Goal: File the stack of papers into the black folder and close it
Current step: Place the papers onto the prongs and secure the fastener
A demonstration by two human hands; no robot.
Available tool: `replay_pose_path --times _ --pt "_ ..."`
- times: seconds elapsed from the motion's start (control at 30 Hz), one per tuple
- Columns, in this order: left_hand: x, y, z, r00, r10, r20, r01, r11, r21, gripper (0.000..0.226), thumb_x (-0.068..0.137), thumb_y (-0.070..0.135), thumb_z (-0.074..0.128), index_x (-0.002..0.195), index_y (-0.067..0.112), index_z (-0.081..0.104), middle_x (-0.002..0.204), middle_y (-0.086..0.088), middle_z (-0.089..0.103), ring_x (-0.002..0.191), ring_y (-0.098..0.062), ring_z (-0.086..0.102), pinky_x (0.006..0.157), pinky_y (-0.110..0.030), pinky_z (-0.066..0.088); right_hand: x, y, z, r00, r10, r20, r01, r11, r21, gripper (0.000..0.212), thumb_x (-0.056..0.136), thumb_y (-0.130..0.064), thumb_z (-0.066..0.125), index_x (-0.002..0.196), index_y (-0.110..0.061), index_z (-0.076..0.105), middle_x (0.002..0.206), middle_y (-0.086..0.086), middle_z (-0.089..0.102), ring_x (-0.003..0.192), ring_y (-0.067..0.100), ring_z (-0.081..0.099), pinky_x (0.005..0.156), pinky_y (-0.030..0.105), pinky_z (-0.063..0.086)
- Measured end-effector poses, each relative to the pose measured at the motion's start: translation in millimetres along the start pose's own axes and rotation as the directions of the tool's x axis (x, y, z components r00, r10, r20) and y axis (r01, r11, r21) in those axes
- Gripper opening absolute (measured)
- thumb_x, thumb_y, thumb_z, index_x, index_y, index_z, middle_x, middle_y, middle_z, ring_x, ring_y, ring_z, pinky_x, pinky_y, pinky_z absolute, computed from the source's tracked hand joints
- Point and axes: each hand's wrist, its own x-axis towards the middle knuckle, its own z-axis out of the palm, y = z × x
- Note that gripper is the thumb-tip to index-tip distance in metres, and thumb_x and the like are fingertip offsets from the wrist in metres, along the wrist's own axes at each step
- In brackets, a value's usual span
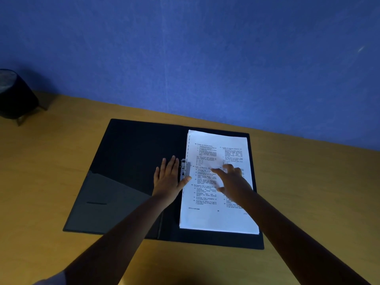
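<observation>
The black folder (pixel 131 153) lies open on the wooden table. A white stack of printed papers (pixel 207 219) lies on its right half, with the left edge at the metal clip (pixel 184 168) near the spine. My left hand (pixel 169 178) lies flat on the folder just left of the clip, fingers straight, thumb touching the paper's edge. My right hand (pixel 231 179) is over the middle of the top sheet, fingers spread and blurred; whether they touch the paper I cannot tell.
A dark round object on small legs (pixel 14 95) stands at the table's far left corner. A blue wall (pixel 185 58) runs right behind the table. Bare wooden table (pixel 41 171) shows on both sides of the folder.
</observation>
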Motion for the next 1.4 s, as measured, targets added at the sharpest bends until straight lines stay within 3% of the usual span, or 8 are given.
replay_pose_path --times 0.23,0.4,0.53,0.7,1.17,1.4 --pt "0 0 3 1.0 0.001 -0.023 0.0 1.0 0.028 0.081 0.087 0.063 0.035 0.149 0.018 0.006 0.16 0.003 0.0 0.146 -0.02 -0.011 0.117 -0.041 -0.002 2 0 0 1.0 0.01 0.006 -0.01 1.0 0.007 0.067 0.084 -0.025 0.068 0.142 -0.029 0.034 0.149 0.012 0.032 0.133 0.035 0.035 0.1 0.043 0.047" --pt "-2 2 6 1.0 0.004 0.0 -0.004 0.991 0.135 0.086 0.08 0.071 0.009 0.148 0.02 -0.001 0.159 0.002 -0.007 0.145 -0.023 -0.015 0.117 -0.042 -0.003 2 1 1 1.0 0.005 -0.003 -0.005 1.0 -0.007 0.066 0.084 -0.026 0.067 0.142 -0.028 0.034 0.148 0.013 0.032 0.132 0.034 0.036 0.1 0.043 0.047" --pt "-2 3 7 1.0 0.005 0.002 -0.005 0.981 0.192 0.078 0.089 0.063 0.024 0.148 0.02 -0.006 0.159 0.001 -0.01 0.145 -0.025 -0.016 0.117 -0.044 -0.004 2 1 2 1.0 0.005 -0.002 -0.005 1.0 -0.004 0.065 0.085 -0.027 0.066 0.142 -0.028 0.034 0.148 0.013 0.032 0.132 0.034 0.036 0.099 0.043 0.048" --pt "-2 3 7 1.0 0.015 0.009 -0.017 0.966 0.257 0.076 0.091 0.061 0.023 0.148 0.02 -0.008 0.159 0.001 -0.011 0.145 -0.027 -0.016 0.116 -0.049 -0.005 2 1 2 1.0 0.001 -0.001 -0.001 1.0 0.009 0.066 0.085 -0.025 0.066 0.142 -0.028 0.034 0.148 0.013 0.032 0.132 0.034 0.035 0.099 0.042 0.048" --pt "3 -1 2 0.998 0.036 0.055 -0.043 0.989 0.138 0.074 0.091 0.06 0.024 0.148 0.021 -0.001 0.159 0.003 -0.008 0.145 -0.023 -0.017 0.116 -0.048 -0.007 -1 3 3 1.0 0.0 -0.025 0.001 0.999 0.046 0.064 0.086 -0.024 0.065 0.142 -0.028 0.035 0.15 0.011 0.03 0.135 0.034 0.032 0.102 0.044 0.045" --pt "-36 -59 -17 0.971 -0.1 -0.218 0.139 0.976 0.169 0.061 0.094 0.049 0.034 0.147 0.02 0.02 0.157 0.002 0.02 0.146 -0.022 0.008 0.117 -0.051 0.007 -35 24 31 0.971 0.103 -0.217 -0.054 0.973 0.223 0.05 0.09 -0.029 0.058 0.137 -0.02 0.044 0.15 0.006 0.034 0.138 0.026 0.028 0.106 0.041 0.041"
